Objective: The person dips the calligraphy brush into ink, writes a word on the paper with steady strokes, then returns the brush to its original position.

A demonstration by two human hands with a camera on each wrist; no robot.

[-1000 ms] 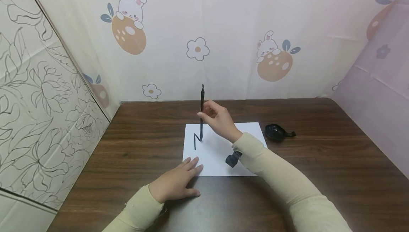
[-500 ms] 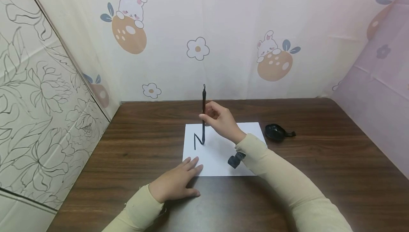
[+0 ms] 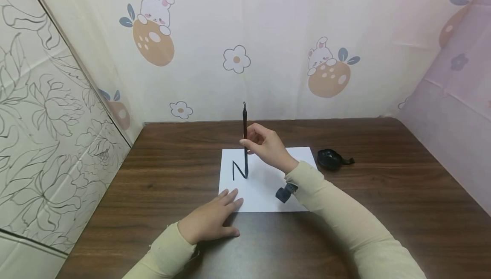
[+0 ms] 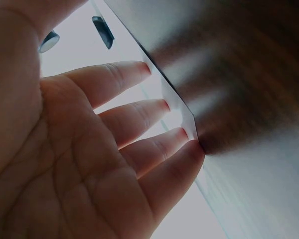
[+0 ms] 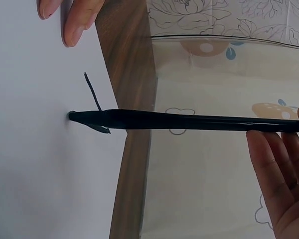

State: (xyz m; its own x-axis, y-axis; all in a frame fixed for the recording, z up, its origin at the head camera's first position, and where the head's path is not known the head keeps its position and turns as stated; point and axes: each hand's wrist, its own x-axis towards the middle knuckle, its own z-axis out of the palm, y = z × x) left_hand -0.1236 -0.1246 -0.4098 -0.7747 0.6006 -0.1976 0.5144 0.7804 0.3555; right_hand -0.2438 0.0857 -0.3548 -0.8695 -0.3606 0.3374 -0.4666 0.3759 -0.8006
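Observation:
My right hand (image 3: 270, 147) pinches a dark calligraphy brush (image 3: 245, 129) by its upper shaft and holds it nearly upright. Its black tip touches the white paper (image 3: 268, 196), at the lower end of a slanted ink stroke (image 3: 238, 169) that joins an upright one on the left. In the right wrist view the brush (image 5: 149, 119) runs across the picture, thumb and fingertips on its shaft. With fingers spread and straight, my left hand (image 3: 212, 219) rests on the paper's lower left corner; the left wrist view shows its palm (image 4: 74, 164).
A small black dish with a short handle (image 3: 330, 159) stands just right of the paper on the brown wooden table (image 3: 172, 164). A dark camera (image 3: 284, 194) hangs at the right wrist. Behind the table is a printed curtain (image 3: 268, 87), with a flower-patterned panel (image 3: 50, 112) on the left.
The brush tip has moved down and to the right along the paper, lengthening the slanted black stroke. My right hand has moved with it; the left hand has stayed in place.

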